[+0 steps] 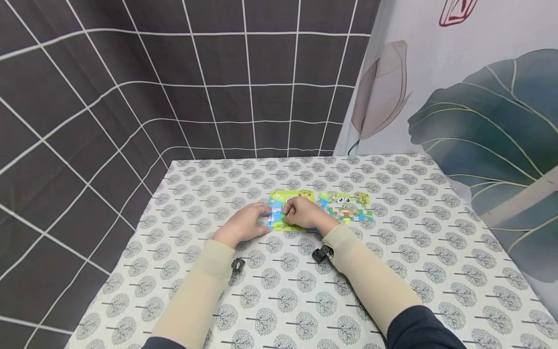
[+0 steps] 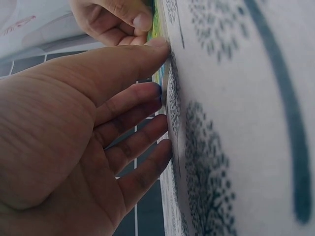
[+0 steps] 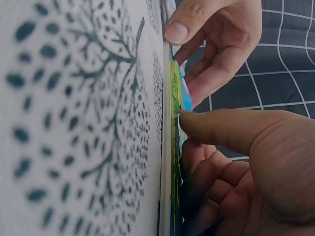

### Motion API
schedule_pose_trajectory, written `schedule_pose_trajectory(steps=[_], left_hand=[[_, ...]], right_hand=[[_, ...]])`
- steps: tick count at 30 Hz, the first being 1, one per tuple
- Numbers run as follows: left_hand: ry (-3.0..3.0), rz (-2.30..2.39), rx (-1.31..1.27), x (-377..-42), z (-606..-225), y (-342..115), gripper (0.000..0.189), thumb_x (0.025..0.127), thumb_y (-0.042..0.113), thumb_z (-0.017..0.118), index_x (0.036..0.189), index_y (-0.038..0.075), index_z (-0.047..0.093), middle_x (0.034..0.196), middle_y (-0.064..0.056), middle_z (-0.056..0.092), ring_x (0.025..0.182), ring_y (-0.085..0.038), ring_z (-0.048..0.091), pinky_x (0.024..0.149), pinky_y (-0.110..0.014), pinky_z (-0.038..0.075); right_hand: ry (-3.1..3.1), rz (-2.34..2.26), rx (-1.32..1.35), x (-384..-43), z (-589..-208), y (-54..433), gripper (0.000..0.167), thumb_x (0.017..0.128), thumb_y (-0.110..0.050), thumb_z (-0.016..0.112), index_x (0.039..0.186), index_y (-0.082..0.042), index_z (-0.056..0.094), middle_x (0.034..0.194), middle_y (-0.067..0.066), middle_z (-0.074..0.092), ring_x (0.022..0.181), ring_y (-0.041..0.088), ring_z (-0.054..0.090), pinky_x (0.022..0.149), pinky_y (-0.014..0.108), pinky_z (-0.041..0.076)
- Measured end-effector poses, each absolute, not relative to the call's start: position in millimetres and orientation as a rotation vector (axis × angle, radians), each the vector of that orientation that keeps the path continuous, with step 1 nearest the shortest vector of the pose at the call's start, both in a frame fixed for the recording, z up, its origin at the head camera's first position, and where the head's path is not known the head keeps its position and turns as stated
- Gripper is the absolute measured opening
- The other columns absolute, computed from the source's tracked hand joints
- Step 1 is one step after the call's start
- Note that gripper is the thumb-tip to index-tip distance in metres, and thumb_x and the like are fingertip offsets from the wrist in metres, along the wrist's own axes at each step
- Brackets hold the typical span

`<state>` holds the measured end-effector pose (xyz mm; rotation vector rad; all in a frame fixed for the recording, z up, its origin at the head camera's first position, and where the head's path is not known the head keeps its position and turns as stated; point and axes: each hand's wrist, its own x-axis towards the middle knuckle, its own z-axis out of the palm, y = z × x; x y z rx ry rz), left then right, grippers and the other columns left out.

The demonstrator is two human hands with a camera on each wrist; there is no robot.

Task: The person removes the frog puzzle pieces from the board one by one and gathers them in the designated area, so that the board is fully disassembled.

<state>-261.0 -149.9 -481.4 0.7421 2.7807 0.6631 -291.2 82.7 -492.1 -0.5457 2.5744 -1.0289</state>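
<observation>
In the head view a frog jigsaw puzzle board (image 1: 305, 195) with a yellow-green border lies flat on the table. My left hand (image 1: 247, 224) rests at its left edge, fingers spread and only slightly bent; in the left wrist view the thumb (image 2: 133, 56) reaches the board's near corner. My right hand (image 1: 302, 212) is over the middle of the board and covers much of its picture. Its thumb and forefinger are curled together low on a puzzle piece (image 3: 185, 98) with blue and pink print, seen edge-on in the right wrist view. Its fingertips are partly hidden there.
Right of the board, joined puzzle pieces (image 1: 346, 206) form another frog picture with big eyes and an uneven outline. The table (image 1: 279, 291) has a tree-print cloth. A dark grid curtain (image 1: 218, 97) stands behind and left, a leaf-print curtain (image 1: 479, 145) at right.
</observation>
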Motion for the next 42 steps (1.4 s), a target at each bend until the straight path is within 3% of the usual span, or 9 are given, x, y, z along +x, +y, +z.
schedule_pose_trajectory(steps=[7, 24, 35, 42], left_hand=[[2.782, 0.664, 0.726, -261.7, -482.4, -149.7, 0.06, 0.092, 0.026, 0.083, 0.145, 0.007, 0.061, 0.156, -0.007, 0.052, 0.149, -0.026, 0.042, 0.126, -0.041, 0.029], [2.778, 0.682, 0.702, -260.6, -483.1, -149.1, 0.06, 0.091, 0.025, 0.083, 0.144, 0.007, 0.061, 0.156, -0.006, 0.052, 0.149, -0.025, 0.042, 0.126, -0.041, 0.028], [2.781, 0.693, 0.687, -260.3, -482.6, -150.0, 0.06, 0.091, 0.025, 0.083, 0.144, 0.008, 0.062, 0.157, -0.005, 0.052, 0.149, -0.025, 0.041, 0.126, -0.04, 0.028], [2.789, 0.684, 0.702, -260.4, -485.4, -150.0, 0.058, 0.091, 0.025, 0.083, 0.143, 0.008, 0.063, 0.155, -0.004, 0.053, 0.149, -0.024, 0.042, 0.126, -0.04, 0.029]], right_hand=[[2.612, -1.024, -0.54, -291.0, -492.5, 81.6, 0.014, 0.091, -0.016, 0.081, 0.094, -0.013, 0.068, 0.076, 0.003, 0.062, 0.064, 0.016, 0.055, 0.066, 0.031, 0.051], [2.682, -0.987, -0.503, -290.3, -495.8, 80.4, 0.008, 0.09, -0.014, 0.077, 0.092, -0.012, 0.069, 0.076, 0.002, 0.064, 0.066, 0.016, 0.058, 0.085, 0.037, 0.054], [2.674, -0.986, -0.497, -289.6, -491.1, 79.8, 0.01, 0.088, -0.013, 0.078, 0.093, -0.012, 0.07, 0.079, 0.003, 0.065, 0.068, 0.017, 0.059, 0.067, 0.031, 0.055], [2.641, -1.003, -0.5, -288.2, -485.7, 82.6, 0.011, 0.085, -0.009, 0.077, 0.094, -0.01, 0.07, 0.079, 0.004, 0.066, 0.067, 0.017, 0.059, 0.064, 0.031, 0.056]])
